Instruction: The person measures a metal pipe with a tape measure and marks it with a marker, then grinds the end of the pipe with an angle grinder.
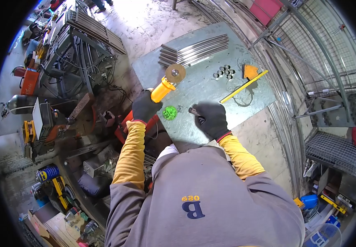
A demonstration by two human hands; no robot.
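Observation:
My left hand (146, 107), in a black glove, is closed around the body of a yellow angle grinder (162, 90). The grinder's brown disc (175, 73) points forward over the metal-topped table (147, 64). In my gloved right hand (213, 120) a short metal tube piece (193, 111) is pinched, its end sticking out to the left. Between the two hands lies a round green disc (169, 113) on the tabletop. Farther forward sit several short tube pieces (226, 72), an orange welding magnet (250, 72) and a yellow measuring strip (243, 86).
Long metal tubes (202, 51) lie together at the table's far side. A rack of metal bars (95, 31) stands at the left. Mesh frames (313, 45) lean at the right, with a metal grate (335, 151) below. A person's legs (100, 5) show at the top.

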